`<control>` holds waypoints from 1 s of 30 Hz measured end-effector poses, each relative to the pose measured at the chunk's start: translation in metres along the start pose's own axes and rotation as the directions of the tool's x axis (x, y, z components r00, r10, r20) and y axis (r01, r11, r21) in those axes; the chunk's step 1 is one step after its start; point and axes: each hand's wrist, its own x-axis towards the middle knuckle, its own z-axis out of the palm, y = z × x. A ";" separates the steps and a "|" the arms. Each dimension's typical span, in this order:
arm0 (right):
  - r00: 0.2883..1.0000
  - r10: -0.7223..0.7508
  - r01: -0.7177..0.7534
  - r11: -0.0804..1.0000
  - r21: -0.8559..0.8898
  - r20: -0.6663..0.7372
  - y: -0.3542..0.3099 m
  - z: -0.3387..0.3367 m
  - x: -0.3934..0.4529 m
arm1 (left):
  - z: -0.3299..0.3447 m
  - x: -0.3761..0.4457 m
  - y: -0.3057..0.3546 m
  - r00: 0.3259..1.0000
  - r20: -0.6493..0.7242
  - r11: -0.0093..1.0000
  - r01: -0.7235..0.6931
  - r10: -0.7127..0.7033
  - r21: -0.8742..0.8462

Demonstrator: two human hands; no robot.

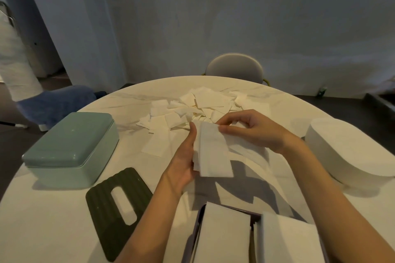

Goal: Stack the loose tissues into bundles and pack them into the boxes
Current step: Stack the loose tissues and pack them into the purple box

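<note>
Tissue bundle (210, 151): gripped along its edge by left hand (186, 156), top pinched by right hand (254, 130), above table (64, 220). Risk: sheets fanning or slipping out if either hold is loosened before boxing.

White folded tissue bundle (213, 151) held upright at centre; loose tissues (192, 109) heaped at 12 o'clock; open box (224, 237) (holding tissue stacks) at 6; closed green box (70, 147) at 9.

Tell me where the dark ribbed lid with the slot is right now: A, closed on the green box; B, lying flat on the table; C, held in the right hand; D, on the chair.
B: the dark ribbed lid lies flat on the table, in front of the closed green box.
</note>
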 end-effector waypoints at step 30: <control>0.938 0.343 -0.308 0.890 0.335 -0.047 0.017 0.015 0.014 | 0.024 0.007 -0.027 0.998 0.035 0.956 0.052 -0.044 -0.287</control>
